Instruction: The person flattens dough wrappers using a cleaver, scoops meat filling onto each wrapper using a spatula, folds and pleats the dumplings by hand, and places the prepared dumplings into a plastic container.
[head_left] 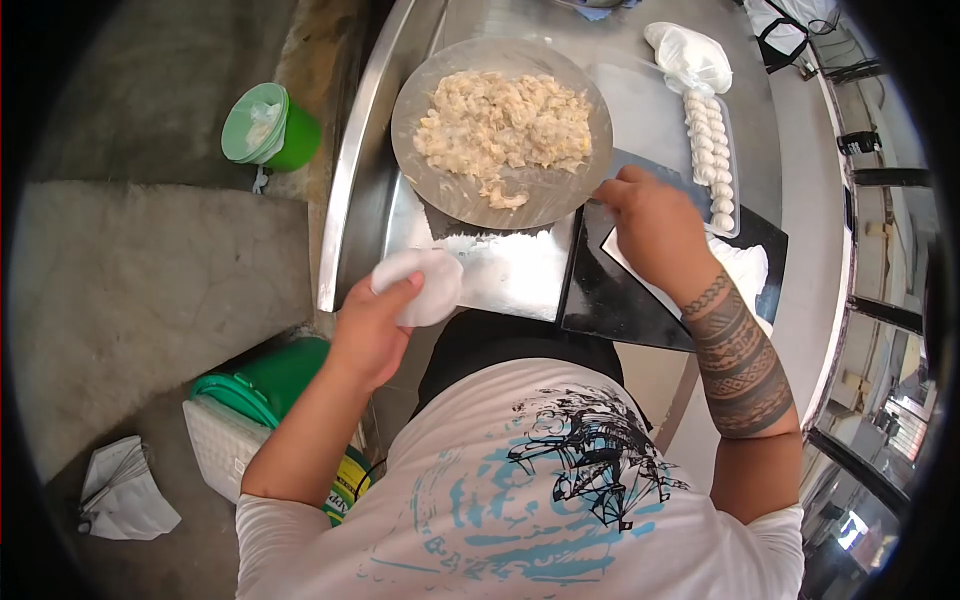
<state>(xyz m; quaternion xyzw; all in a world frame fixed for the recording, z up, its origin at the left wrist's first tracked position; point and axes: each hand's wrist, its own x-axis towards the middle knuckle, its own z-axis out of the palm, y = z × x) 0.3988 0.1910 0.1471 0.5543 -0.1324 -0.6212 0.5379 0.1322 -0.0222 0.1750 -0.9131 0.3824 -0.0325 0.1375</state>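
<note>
Formed dumplings [705,150] line a clear tray [737,205]; much filling [505,120] lies unwrapped on the round plate [445,195]. The left hand [370,330] pinches bare round wrappers [437,290] before the worktop [500,280]; whether the right hand [652,228]'s fingers, beside the plate's rim, grip anything, I cannot tell.

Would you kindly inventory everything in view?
Steel counter: one, silver, centre
Round dish: one, grey, on counter
Lumpy filling: one mound, beige, on dish
Round dumplings: many, white, in tray
Plastic tray: one, clear, right of dish
Tied bag: one, white, at tray's end
Glossy slab: one, black, counter's near edge
Plastic bucket: one, green, left
Plastic tub: at least one, green, lower left
Crumpled sheet: one, white, floor
Thin round wrappers: uncountable, white, left hand
Printed shirt: one, white, bottom
Left hand: one, holding wrappers
Right hand: one, beside dish
</note>
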